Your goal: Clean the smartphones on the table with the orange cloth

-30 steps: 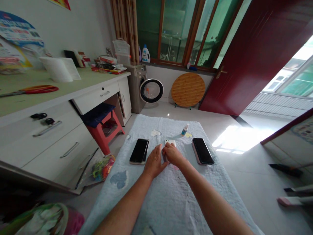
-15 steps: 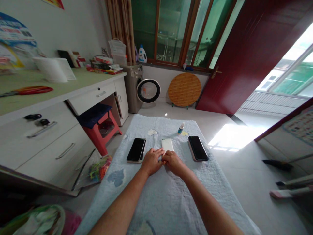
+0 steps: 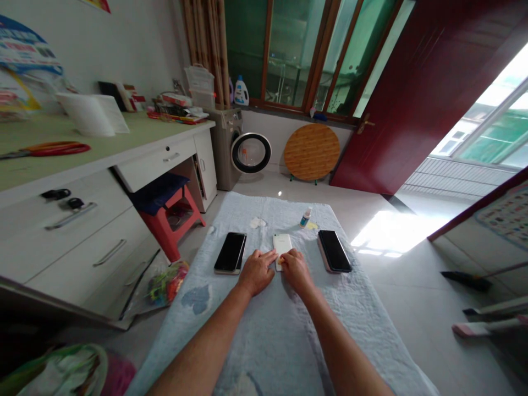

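A white phone (image 3: 282,242) lies face down in the middle of a light blue cloth (image 3: 289,330). My left hand (image 3: 256,269) lies flat on the cloth, fingers stretched out, its fingertips against the phone's left edge. My right hand (image 3: 294,267) sits on the phone's near end with bent fingers pressed together; a small yellowish bit shows under them. A black phone (image 3: 230,252) lies to the left and another black phone (image 3: 334,251) to the right, both untouched.
A small bottle (image 3: 305,216) and a white wad (image 3: 256,223) lie at the cloth's far end. A desk with drawers (image 3: 82,220) and a red stool (image 3: 173,212) stand on the left. A washing machine (image 3: 241,148) and a round wooden board (image 3: 311,152) stand by the far wall.
Both hands have slid back toward me along the white phone, uncovering most of it. My right hand has then moved a little forward onto its near end.
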A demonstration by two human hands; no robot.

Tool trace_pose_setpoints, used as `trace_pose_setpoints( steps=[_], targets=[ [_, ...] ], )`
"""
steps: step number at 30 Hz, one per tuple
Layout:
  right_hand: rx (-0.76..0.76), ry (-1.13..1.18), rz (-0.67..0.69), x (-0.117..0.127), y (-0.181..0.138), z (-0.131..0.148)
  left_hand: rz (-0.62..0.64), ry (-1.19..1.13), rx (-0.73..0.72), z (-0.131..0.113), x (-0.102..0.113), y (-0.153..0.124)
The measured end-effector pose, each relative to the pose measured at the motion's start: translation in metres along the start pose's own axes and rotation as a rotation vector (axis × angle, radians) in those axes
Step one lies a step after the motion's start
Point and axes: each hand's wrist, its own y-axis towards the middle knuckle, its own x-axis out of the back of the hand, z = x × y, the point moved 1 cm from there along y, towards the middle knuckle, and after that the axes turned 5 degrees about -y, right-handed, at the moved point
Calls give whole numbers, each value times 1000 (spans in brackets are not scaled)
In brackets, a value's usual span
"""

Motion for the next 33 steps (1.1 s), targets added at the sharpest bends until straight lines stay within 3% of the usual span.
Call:
trace_pose_setpoints(
  steps=[4,14,24,33],
  targets=[
    [30,-7,-13,-7,0,7,-5,-7,2,-1,0,-1],
    [-82,71,-36,6,13,-24,-10,-8,-9,-2,0,-1],
    [66,123,96,24,-18,-15,4,14,12,2,-4,2],
    [133,-66,97,7,-6,8,-17,1,4,1,-3,1]
  ],
)
